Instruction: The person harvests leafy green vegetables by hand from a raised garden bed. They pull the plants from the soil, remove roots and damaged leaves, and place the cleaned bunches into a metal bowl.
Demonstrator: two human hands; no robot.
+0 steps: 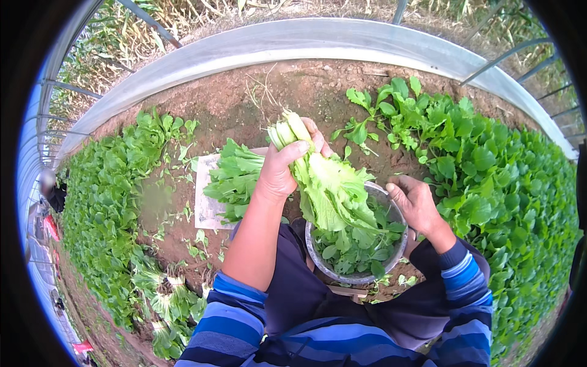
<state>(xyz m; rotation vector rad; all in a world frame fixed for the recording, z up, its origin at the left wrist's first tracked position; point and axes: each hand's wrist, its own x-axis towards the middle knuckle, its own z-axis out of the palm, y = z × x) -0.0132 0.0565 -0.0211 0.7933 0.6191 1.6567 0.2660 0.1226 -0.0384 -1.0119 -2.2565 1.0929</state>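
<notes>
My left hand [286,167] is closed around the pale stems of a bunch of leafy greens [330,188], its thin roots pointing up and away and its leaves hanging over a bucket. The round grey bucket [316,257] stands between my knees with loose green leaves [362,247] inside. My right hand [412,199] is just beyond the bucket's right rim, thumb against the curled fingers; whether something small is pinched there cannot be told. More cut greens [238,174] lie on a flat pale board [208,215] left of my left forearm, partly hidden by it.
Dense leafy plants grow in beds at the left [101,183] and right [495,197]. Tied bunches of greens [169,293] lie at lower left. Plastic sheeting [321,43] and metal hoops [151,23] curve along the far side. Another person [55,195] is at the far left edge.
</notes>
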